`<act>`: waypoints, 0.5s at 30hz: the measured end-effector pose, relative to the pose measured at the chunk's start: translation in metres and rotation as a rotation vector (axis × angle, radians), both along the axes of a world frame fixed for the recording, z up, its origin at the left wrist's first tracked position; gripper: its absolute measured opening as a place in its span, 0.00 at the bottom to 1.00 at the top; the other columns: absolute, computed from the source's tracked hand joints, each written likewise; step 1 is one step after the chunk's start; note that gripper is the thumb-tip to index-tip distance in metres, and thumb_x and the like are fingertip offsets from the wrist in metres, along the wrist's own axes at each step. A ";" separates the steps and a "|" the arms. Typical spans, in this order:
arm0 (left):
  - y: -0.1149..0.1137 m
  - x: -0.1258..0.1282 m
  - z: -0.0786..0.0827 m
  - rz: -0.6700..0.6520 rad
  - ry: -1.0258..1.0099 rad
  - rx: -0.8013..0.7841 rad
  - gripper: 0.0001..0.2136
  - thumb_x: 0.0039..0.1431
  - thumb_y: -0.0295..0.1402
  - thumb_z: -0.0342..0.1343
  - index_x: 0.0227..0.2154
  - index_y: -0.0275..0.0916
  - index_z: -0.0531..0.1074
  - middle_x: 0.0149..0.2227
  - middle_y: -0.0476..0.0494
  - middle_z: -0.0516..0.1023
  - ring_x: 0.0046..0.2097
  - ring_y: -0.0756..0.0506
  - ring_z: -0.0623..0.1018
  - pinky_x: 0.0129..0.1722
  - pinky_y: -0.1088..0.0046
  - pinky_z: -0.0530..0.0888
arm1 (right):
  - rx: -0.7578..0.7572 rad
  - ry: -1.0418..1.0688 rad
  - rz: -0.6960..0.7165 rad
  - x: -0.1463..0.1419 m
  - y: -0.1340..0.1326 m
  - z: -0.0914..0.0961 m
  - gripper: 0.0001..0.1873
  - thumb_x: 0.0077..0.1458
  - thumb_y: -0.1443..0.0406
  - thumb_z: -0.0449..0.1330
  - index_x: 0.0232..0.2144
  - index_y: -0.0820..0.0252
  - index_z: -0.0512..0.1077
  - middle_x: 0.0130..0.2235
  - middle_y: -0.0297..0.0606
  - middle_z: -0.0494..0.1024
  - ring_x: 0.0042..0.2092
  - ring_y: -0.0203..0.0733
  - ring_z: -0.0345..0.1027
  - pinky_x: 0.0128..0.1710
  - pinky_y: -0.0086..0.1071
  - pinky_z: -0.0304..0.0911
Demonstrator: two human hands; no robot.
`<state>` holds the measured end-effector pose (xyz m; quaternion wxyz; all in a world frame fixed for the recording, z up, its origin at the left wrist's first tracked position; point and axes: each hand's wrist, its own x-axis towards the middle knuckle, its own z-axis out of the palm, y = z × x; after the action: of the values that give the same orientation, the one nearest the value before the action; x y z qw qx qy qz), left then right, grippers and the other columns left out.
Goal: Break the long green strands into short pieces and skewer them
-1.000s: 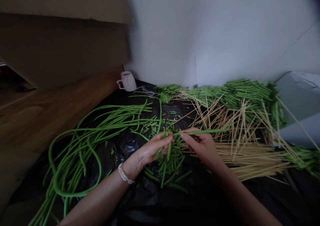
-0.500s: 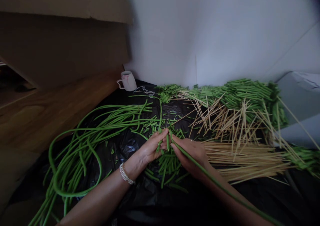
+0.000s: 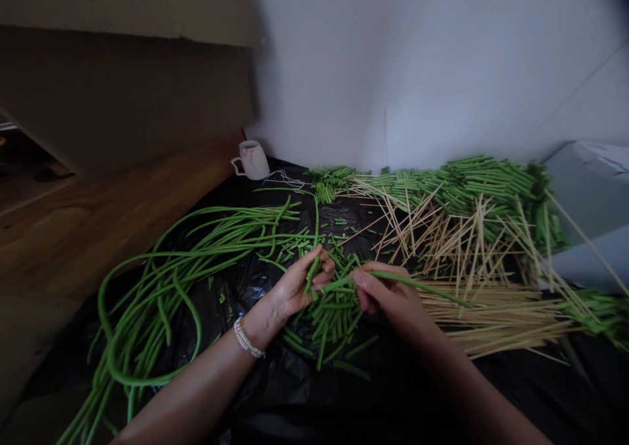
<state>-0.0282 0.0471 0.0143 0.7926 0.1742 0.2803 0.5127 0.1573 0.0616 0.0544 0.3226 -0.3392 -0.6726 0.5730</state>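
Long green bean [image 3: 427, 286] pinched in the right hand's grip

The right hand [image 3: 396, 297] clamps it between thumb and fingers, one end reaching toward the left hand [image 3: 297, 286], whose grip is curled around a short bean piece [image 3: 312, 273]. Beneath the grips, cut pieces [image 3: 334, 324] lie on black plastic sheeting [image 3: 289, 399]. Uncut beans [image 3: 130, 320] sprawl to their left, thin sticks [image 3: 496, 310] to their right. Beyond, stacked pieces [image 3: 486, 179] and a mug [image 3: 254, 162], its reddish marking too blurred to read, stand before a pale wall [image 3: 324, 71].
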 end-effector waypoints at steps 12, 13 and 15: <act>-0.015 0.005 0.002 -0.163 0.425 0.118 0.16 0.51 0.44 0.62 0.35 0.36 0.71 0.20 0.55 0.64 0.19 0.57 0.59 0.20 0.79 0.55 | -0.226 0.021 -0.058 -0.003 0.015 -0.014 0.17 0.46 0.53 0.65 0.23 0.58 0.67 0.15 0.23 0.62 0.17 0.29 0.53 0.16 0.24 0.48; -0.015 0.004 0.002 -0.182 0.431 0.128 0.17 0.51 0.45 0.62 0.35 0.35 0.72 0.19 0.54 0.64 0.19 0.56 0.59 0.20 0.79 0.55 | -0.261 0.049 -0.075 -0.003 0.016 -0.016 0.18 0.46 0.52 0.65 0.23 0.58 0.67 0.14 0.23 0.62 0.17 0.29 0.52 0.16 0.24 0.47; -0.014 0.003 0.003 -0.236 0.445 0.155 0.18 0.50 0.46 0.62 0.36 0.35 0.73 0.19 0.54 0.65 0.19 0.56 0.60 0.19 0.78 0.55 | -0.305 0.079 -0.100 -0.002 0.017 -0.018 0.19 0.46 0.50 0.64 0.25 0.59 0.69 0.15 0.24 0.63 0.16 0.28 0.51 0.15 0.24 0.46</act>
<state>-0.0256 0.0331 0.0171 0.7499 0.3744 0.3854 0.3859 0.1554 0.0783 0.0367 0.3218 -0.3946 -0.5470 0.6645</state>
